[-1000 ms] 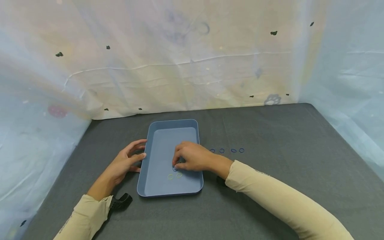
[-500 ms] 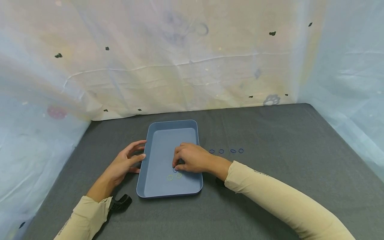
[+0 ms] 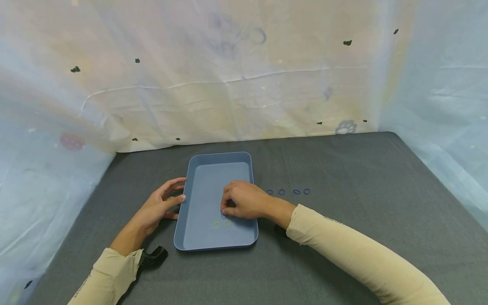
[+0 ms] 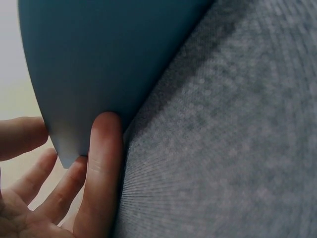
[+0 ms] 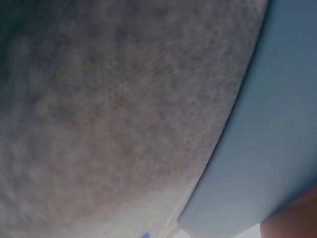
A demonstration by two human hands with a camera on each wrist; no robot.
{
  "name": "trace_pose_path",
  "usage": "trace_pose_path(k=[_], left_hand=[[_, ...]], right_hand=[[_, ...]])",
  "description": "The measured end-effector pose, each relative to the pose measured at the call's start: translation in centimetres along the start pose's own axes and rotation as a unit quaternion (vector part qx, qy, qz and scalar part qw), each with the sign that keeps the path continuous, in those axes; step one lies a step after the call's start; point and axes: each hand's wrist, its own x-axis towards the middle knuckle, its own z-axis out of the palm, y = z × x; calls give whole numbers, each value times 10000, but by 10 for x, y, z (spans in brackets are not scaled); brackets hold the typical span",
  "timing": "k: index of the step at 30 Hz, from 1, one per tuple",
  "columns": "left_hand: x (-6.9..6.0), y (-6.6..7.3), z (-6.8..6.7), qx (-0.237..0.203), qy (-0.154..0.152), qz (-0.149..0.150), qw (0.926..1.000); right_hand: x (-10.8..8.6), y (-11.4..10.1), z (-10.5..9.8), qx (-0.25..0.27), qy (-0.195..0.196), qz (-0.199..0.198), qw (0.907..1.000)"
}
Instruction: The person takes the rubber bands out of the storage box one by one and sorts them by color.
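The blue-grey tray (image 3: 203, 182) lies on the dark cloth. At its left side, my left hand (image 3: 154, 209) touches the wall with spread fingers; the left wrist view shows these fingers (image 4: 106, 153) against the tray wall (image 4: 89, 64). Inside the tray, thumb and index finger of my right hand (image 3: 245, 200) pinch a small blue ring (image 3: 223, 216), partly hidden by the fingertips. Just below it lie two yellow-green rings, one left (image 3: 216, 225) and one right (image 3: 227, 223). The right wrist view catches only part of the hand (image 5: 294, 215) beside the tray (image 5: 262, 134).
Several dark blue rings (image 3: 281, 192) lie in a row on the cloth right of the tray, the leftmost close to my right wrist. A pale patterned curtain (image 3: 228, 106) hangs behind the table's far edge and at both sides.
My right fingertips and the small blue ring have shifted very slightly to the right within the tray. The left hand keeps its place at the tray's side.
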Motion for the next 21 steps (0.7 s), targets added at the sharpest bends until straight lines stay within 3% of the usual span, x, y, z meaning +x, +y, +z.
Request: trace_pose_path(k=[11,21], left_hand=[[-1,1,0,-19,17,-42,10000],[-1,0,-2,-33,-83,106,9999]], right_hand=[[-2,0,-3,282,131,173,9994],[-14,-1,-10,815,312,392,9954]])
